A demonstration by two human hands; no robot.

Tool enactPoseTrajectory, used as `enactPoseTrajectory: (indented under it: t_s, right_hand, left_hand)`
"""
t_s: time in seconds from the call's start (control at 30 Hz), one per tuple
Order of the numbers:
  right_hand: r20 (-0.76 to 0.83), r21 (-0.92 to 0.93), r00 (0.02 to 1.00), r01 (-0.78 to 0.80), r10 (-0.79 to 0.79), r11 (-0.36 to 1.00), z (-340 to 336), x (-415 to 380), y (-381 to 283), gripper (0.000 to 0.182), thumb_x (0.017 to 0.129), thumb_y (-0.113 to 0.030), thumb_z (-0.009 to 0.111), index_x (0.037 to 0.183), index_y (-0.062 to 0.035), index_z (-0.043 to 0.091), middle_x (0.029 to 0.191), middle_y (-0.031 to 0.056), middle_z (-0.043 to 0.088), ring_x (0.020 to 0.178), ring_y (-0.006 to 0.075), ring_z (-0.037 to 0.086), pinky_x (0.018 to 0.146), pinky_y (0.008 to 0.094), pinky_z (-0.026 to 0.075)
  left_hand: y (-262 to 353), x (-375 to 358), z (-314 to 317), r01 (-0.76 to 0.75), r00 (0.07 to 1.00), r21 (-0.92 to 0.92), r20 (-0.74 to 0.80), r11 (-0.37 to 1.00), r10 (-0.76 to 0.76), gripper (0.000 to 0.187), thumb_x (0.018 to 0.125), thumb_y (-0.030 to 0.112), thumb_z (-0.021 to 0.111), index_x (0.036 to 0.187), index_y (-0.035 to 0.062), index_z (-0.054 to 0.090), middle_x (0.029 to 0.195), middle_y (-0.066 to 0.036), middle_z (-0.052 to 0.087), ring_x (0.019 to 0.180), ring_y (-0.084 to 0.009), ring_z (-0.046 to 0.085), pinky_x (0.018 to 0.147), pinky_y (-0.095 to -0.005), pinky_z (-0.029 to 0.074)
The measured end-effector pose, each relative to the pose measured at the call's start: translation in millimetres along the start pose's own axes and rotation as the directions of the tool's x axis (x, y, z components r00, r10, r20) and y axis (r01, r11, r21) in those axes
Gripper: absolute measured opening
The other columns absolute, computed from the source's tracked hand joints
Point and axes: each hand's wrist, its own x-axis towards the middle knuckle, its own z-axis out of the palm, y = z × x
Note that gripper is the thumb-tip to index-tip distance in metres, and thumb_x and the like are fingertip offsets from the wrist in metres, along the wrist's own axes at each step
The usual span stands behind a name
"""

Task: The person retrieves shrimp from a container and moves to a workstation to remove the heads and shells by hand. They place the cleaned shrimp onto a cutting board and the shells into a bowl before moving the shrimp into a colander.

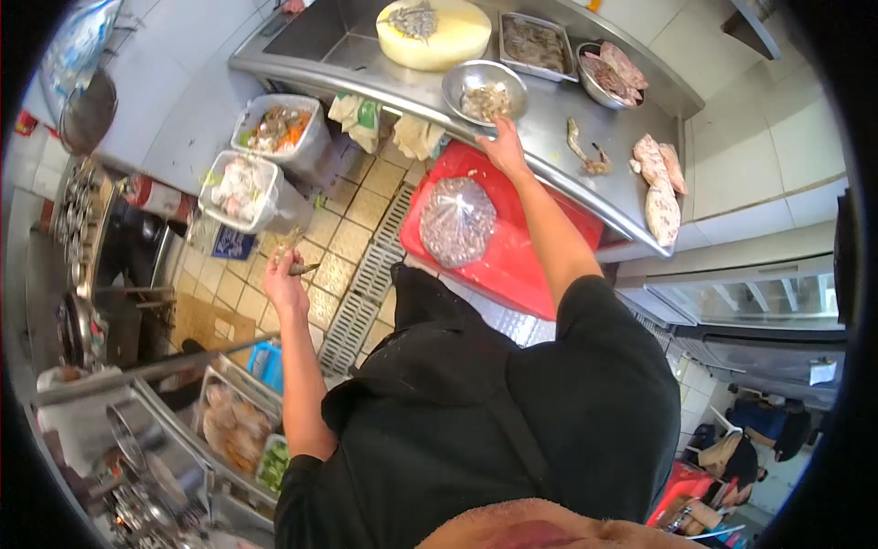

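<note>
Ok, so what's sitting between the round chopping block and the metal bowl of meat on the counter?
In the head view, a rectangular metal tray of greyish food lies between the round block and the meat bowl.

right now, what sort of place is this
Probably a restaurant's working kitchen: there's a long metal counter with what looks like raw meat on it, and a slotted drain set into the tiled floor.

i can't read any text, brand or number from here. the marks on the dark blue box (233, 243) on the floor, the red-and-white package (157, 196) at the left and the white label (823, 371) on the steel unit (777, 359) at the right are too small.
</note>
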Motion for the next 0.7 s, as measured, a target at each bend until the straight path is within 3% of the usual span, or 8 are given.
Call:
enactPoseTrajectory:
  t_s: [0.13, 0.2, 0.27, 0.4, 0.47, 0.53, 0.63, 0.7]
  right_hand:
    - [0.016, -0.275, 1.0, 0.0, 0.005, 0.961, 30.7, 35.5, 43.3, 0.06, 0.082, -0.045, 0.073, 0.122, -0.002, 0.063, 0.131, 0.0208, 0.055, 0.124, 0.0363, 0.052, 0.104, 0.0421, 0.043]
    - [0.161, -0.341, 0.959, -0.165, 0.231, 0.925, 8.8, 37.4, 28.2, 0.051, 0.084, -0.049, 0.069, 0.115, -0.008, 0.067, 0.121, 0.0148, 0.061, 0.113, 0.0341, 0.059, 0.093, 0.0441, 0.049]
    - [0.135, -0.409, 0.977, -0.096, 0.165, 0.907, -4.9, 27.3, 37.7, 0.044, 0.085, -0.049, 0.067, 0.108, -0.0106, 0.069, 0.113, 0.0118, 0.063, 0.102, 0.0334, 0.063, 0.083, 0.0452, 0.052]
    - [0.01, -0.391, 0.989, -0.133, 0.149, 0.911, -39.6, -2.8, 72.9, 0.04, 0.084, -0.04, 0.071, 0.104, -0.0057, 0.069, 0.109, 0.0138, 0.065, 0.102, 0.0347, 0.062, 0.084, 0.0444, 0.051]
    - [0.049, -0.395, 0.949, -0.267, 0.311, 0.879, -70.0, -8.4, 56.9, 0.041, 0.083, -0.036, 0.073, 0.108, -0.0032, 0.068, 0.109, 0.0155, 0.065, 0.103, 0.0357, 0.062, 0.085, 0.0436, 0.051]
    - [0.104, -0.456, 0.956, -0.199, 0.274, 0.868, -91.7, -18.3, 69.9, 0.045, 0.082, -0.032, 0.075, 0.115, -0.0031, 0.067, 0.11, 0.0155, 0.067, 0.097, 0.0306, 0.066, 0.081, 0.042, 0.052]
    - [0.23, -0.209, 0.674, -0.671, 0.702, 0.712, -128.3, 32.0, 8.7, 0.043, 0.085, -0.026, 0.073, 0.118, 0.0002, 0.066, 0.1, 0.0137, 0.069, 0.079, 0.0212, 0.067, 0.071, 0.0351, 0.054]
    - [0.129, 0.099, 0.746, -0.666, 0.654, 0.74, -122.1, 70.4, -5.0, 0.039, 0.088, -0.024, 0.072, 0.116, 0.0016, 0.067, 0.095, 0.0123, 0.069, 0.072, 0.0163, 0.063, 0.066, 0.0309, 0.053]
  left_hand:
    - [7.6, 86.8, 39.9, 0.034, 0.999, 0.02, 0.037, 0.999, -0.035, 0.029, 0.093, 0.0, 0.059, 0.121, -0.0038, 0.054, 0.099, -0.009, 0.063, 0.086, -0.0169, 0.06, 0.08, -0.0319, 0.051]
    - [23.9, 110.5, 36.4, 0.052, 0.998, 0.072, 0.016, 0.996, -0.054, 0.027, 0.093, 0.0, 0.059, 0.12, -0.0042, 0.054, 0.099, -0.009, 0.063, 0.087, -0.0169, 0.06, 0.08, -0.0311, 0.05]
    - [39.6, 141.8, 31.9, 0.073, 0.997, 0.159, -0.003, 0.984, -0.074, 0.034, 0.092, -0.002, 0.059, 0.125, -0.0057, 0.053, 0.096, -0.009, 0.063, 0.085, -0.0168, 0.06, 0.079, -0.0307, 0.05]
    - [57.6, 193.6, 22.1, 0.092, 0.996, 0.302, -0.039, 0.949, -0.084, 0.036, 0.089, -0.003, 0.059, 0.124, -0.0069, 0.054, 0.09, -0.007, 0.064, 0.079, -0.0148, 0.059, 0.071, -0.0268, 0.047]
    - [54.9, 225.0, 9.5, 0.128, 0.992, 0.351, -0.067, 0.928, -0.112, 0.033, 0.089, -0.002, 0.06, 0.121, -0.006, 0.057, 0.089, -0.006, 0.064, 0.077, -0.0143, 0.059, 0.069, -0.0273, 0.047]
    - [48.8, 259.3, 17.3, 0.161, 0.987, 0.408, -0.08, 0.899, -0.141, 0.03, 0.088, -0.001, 0.061, 0.118, -0.0051, 0.06, 0.089, -0.005, 0.064, 0.075, -0.0138, 0.058, 0.067, -0.0275, 0.046]
    - [47.5, 319.1, 48.0, 0.236, 0.967, 0.529, -0.048, 0.815, -0.249, 0.024, 0.088, 0.0, 0.061, 0.112, -0.0037, 0.064, 0.086, -0.004, 0.064, 0.074, -0.0129, 0.058, 0.066, -0.0266, 0.045]
    - [40.6, 366.3, 85.1, 0.209, 0.962, 0.56, 0.031, 0.802, -0.272, 0.025, 0.088, 0.0, 0.062, 0.113, -0.0038, 0.064, 0.086, -0.004, 0.065, 0.074, -0.0127, 0.059, 0.066, -0.0258, 0.045]
